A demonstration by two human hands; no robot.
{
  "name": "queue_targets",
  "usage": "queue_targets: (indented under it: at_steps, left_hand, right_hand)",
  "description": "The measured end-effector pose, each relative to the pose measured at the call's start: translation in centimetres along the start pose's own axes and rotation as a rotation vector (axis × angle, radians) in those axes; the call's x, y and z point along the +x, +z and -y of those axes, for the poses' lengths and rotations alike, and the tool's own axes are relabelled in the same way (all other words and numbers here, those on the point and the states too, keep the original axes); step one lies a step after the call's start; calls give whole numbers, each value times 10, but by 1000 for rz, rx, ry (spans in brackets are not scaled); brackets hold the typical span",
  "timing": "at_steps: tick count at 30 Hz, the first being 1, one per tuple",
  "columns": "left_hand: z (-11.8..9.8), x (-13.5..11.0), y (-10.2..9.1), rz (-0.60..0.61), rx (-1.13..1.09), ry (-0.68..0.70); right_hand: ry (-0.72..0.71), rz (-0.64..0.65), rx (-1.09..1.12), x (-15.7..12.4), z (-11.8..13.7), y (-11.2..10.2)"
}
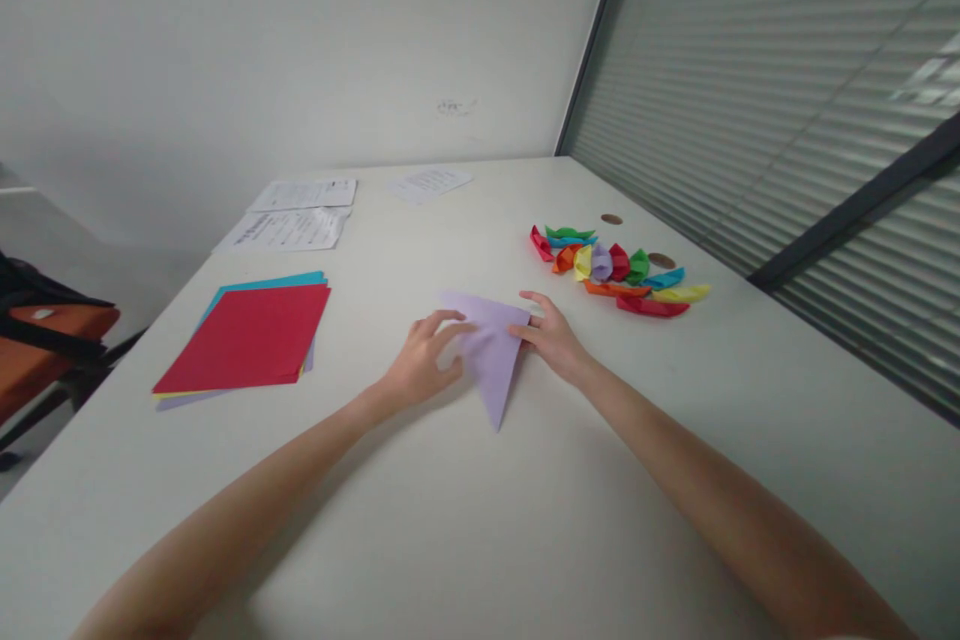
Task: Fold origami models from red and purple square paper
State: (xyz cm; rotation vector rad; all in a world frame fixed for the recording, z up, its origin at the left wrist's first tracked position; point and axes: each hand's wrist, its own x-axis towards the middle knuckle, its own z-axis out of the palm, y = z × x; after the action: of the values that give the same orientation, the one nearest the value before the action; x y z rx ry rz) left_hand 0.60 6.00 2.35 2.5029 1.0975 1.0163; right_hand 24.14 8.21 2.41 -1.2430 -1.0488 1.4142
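Note:
A light purple sheet of paper [491,350], folded into a triangle, lies on the white table with one point toward me. My right hand [553,335] grips its right corner between thumb and fingers. At its left side, my left hand [429,355] has its fingers curved and apart, the index fingertip over the paper's surface. Whether that fingertip presses on the paper or hovers just above it is hard to see.
A stack of coloured paper topped by a red sheet [247,335] lies to the left. Several folded colourful paper pieces [600,262] sit at the right, near two round table holes. Printed sheets [292,227] lie at the back left. An orange chair [56,335] stands beyond the left edge.

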Motion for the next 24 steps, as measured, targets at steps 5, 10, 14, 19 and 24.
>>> queue_targets:
  at_steps: [5, 10, 14, 19, 24]
  left_hand:
    - [0, -7, 3, 221, 80, 243]
    - [6, -5, 4, 150, 206, 334]
    - [14, -6, 3, 139, 219, 315]
    - [21, -10, 8, 152, 195, 174]
    - [16, -12, 11, 240, 194, 180]
  right_hand:
    - [63, -4, 132, -1, -6, 1]
    - [106, 94, 206, 0, -9, 1]
    - [-64, 110, -108, 0, -8, -6]
    - [-755, 249, -958, -11, 0, -15]
    - [-878, 548, -1111, -15, -6, -9]
